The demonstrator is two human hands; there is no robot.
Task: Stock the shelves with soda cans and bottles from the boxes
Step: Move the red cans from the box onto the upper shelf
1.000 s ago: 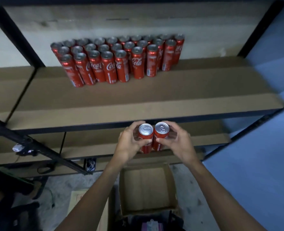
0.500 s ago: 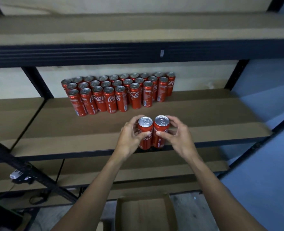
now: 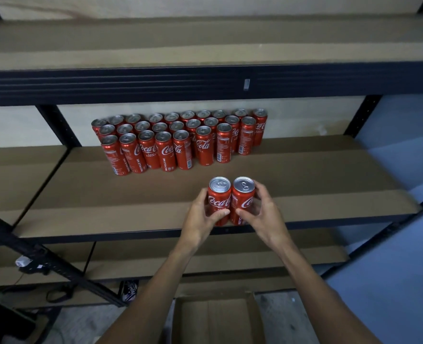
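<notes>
Head view: your left hand [image 3: 200, 217] grips one red soda can [image 3: 219, 199] and your right hand [image 3: 262, 214] grips a second can [image 3: 242, 197]. Both are upright and touching, at the middle shelf [image 3: 329, 184] front edge; contact with it unclear. Beyond your hands, stocked cans [image 3: 180, 140] stand in rows. Below your forearms, an open cardboard box [image 3: 217, 319].
</notes>
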